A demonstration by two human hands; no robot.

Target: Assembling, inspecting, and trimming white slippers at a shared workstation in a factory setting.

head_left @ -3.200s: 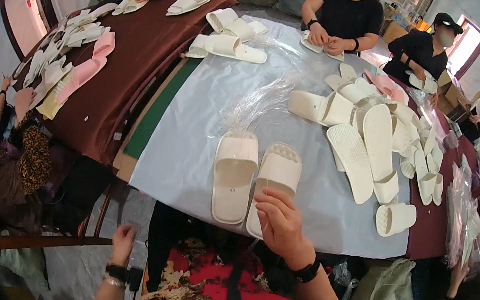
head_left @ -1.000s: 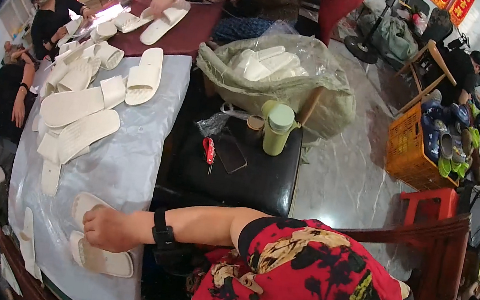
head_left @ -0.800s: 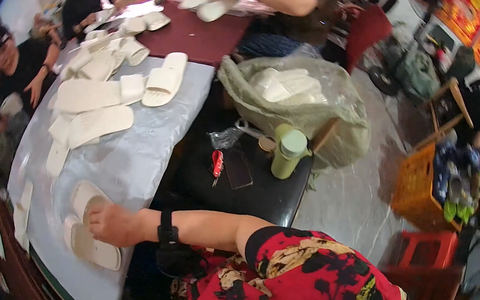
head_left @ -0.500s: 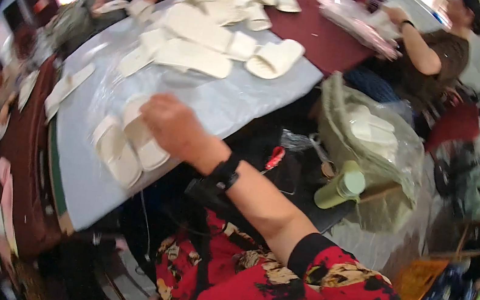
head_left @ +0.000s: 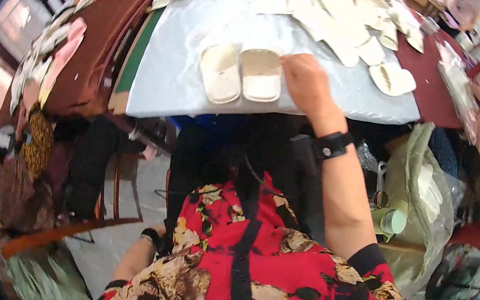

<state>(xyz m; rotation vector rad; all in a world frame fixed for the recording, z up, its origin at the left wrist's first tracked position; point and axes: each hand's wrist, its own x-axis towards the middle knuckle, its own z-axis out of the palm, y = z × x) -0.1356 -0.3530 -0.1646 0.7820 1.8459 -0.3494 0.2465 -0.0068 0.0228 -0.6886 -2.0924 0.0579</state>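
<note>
Reaching forward with the right hand point(head_left: 309, 86), narrow and bunched at the fingers, just beside the far right edge of 1 cream slide sandal point(head_left: 260, 85); cannot tell whether touching it or pinching anything thin. Wearing 1 black band point(head_left: 333, 144) on that wrist. Seeing 1 matching slide point(head_left: 221, 80) close on the left, making 2 side by side on the pale grey table cover point(head_left: 161, 74). Holding the left hand point(head_left: 162, 229) low at left, mostly hidden; cannot tell if wide or narrow. Finding 1 loose slide point(head_left: 393, 81) toward the cover's right corner, just short of a heap of slides point(head_left: 341, 20) too overlapped to count. Noting 1 green bottle point(head_left: 390, 222) beside 1 olive sack point(head_left: 410, 171).
</note>
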